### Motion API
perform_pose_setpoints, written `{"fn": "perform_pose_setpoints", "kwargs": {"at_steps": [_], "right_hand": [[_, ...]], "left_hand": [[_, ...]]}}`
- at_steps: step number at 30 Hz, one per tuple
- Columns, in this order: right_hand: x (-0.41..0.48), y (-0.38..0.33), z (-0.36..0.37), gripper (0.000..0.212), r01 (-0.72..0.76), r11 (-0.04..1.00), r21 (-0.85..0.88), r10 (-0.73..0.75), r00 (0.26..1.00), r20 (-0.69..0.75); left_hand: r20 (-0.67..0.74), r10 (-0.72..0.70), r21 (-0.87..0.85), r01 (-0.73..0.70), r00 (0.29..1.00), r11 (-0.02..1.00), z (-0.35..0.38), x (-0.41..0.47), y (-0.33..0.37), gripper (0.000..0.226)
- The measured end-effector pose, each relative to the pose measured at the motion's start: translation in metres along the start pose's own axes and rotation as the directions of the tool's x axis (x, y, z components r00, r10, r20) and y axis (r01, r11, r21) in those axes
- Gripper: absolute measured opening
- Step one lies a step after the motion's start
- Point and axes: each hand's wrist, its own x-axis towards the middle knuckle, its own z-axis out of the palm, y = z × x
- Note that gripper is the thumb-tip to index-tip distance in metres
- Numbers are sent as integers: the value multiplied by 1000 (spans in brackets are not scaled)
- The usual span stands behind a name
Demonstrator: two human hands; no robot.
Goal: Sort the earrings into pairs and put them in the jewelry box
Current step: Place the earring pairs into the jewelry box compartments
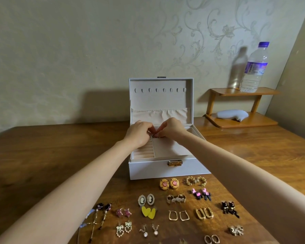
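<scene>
Left hand (139,133), right hand (173,127): fingers curled, tips pinching tiny earring (156,136). Beneath hands: ribbed padded slots (144,150), white rectangular box (148,169), glossy wood table (42,147).

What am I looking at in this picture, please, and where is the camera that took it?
There is no machine here: a person works with bare hands, and the single camera sits on their head, looking forward and down. So both forearms reach in from the bottom edge. The left hand and right hand meet over the open white jewelry box. Their fingertips pinch a small piece at the back of its tray; it is too small to identify. On the wooden table, in front of the box, earrings lie in pairs, for example yellow hearts and gold ovals with pink centres. At the back right, a water bottle stands on a small wooden shelf.
</scene>
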Motion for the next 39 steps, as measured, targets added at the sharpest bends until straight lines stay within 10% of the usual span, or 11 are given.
{"fn": "perform_pose_setpoints", "kwargs": {"at_steps": [13,18,27,39], "right_hand": [[-71,-5,-16,14,387,898,-211,-422,893,-158],[-140,13,-24,6,542,778,-317,-575,818,-16],[-157,39,-8,33,509,611,-606,-473,849,235],[-158,36,-16,17,429,794,-431,-352,902,248]], "left_hand": [[-183,205,1,-209,961,978,-29,-58,30,17],[12,372,85,-371,928,925,-35,-119,51,17],[179,393,425,-431,902,796,-7,-128,65,27],[230,347,269,-403,909,875,-1,-125,62,30]]}}
